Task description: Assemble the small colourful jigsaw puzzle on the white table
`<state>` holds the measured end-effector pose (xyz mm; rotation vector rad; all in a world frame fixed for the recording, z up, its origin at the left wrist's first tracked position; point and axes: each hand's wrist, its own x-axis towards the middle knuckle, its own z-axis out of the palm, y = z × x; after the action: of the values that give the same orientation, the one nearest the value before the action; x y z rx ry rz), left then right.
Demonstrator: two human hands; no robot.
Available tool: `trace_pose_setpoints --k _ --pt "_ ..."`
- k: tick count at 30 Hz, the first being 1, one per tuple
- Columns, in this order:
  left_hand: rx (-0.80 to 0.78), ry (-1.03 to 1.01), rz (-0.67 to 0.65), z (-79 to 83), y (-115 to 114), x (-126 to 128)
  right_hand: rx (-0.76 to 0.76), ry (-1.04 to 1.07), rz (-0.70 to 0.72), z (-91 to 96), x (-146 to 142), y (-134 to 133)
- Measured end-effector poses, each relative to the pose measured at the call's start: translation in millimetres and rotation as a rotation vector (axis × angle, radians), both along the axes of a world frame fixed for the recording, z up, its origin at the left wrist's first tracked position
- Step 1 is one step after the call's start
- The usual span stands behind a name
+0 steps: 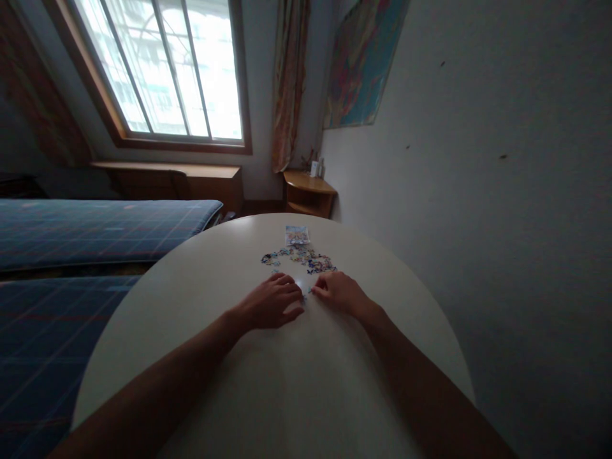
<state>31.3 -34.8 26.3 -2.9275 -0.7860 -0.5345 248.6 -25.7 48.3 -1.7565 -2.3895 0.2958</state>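
My right hand (338, 293) pinches a small light-coloured puzzle piece (310, 291) between thumb and fingertips, just above or on the white table. Palm down to its left lies my left hand (273, 301), its thumb held apart from the fingers. Another small piece (304, 298) shows at the left fingertips; whether they touch it I cannot tell. Beyond both hands, loose jigsaw pieces (301, 255) spread in an uneven arc, with darker ones on the right. Behind them lies a small printed picture (297, 235), perhaps a card or packet.
The round white table (191, 382) carries all of this. A bed with a blue plaid cover (95, 233) stands at the left, and a pale wall (430, 210) rises close on the right. A wooden corner shelf (308, 183) is past the far table edge, near the window.
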Motion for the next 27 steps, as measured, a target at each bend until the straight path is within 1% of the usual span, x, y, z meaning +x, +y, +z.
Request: trace_pose_setpoints --k 4,6,8,10,16,18,27 --pt "0.007 -0.009 -0.046 0.0 -2.1 2.4 -0.011 0.050 0.013 -1.4 4.0 2.4" --pt "0.001 -0.012 -0.059 0.8 -2.5 2.5 0.000 0.085 0.058 -4.2 5.3 4.2" --pt "-0.001 -0.010 -0.042 0.7 -1.4 1.6 0.012 0.107 0.114 -7.1 6.3 6.0" --pt "-0.002 -0.011 -0.010 -1.4 1.3 0.1 0.007 0.111 0.141 -8.5 6.5 6.7" --pt "-0.018 -0.071 0.098 -11.8 12.1 -4.1 -0.019 0.113 0.102 -5.2 2.5 2.1" --pt "-0.026 -0.097 0.136 -13.5 13.5 -4.4 -0.025 0.120 0.110 -5.3 1.8 2.0" --pt "-0.151 -0.215 0.345 -23.6 15.5 2.6 0.026 0.197 0.207 -19.6 4.6 12.8"
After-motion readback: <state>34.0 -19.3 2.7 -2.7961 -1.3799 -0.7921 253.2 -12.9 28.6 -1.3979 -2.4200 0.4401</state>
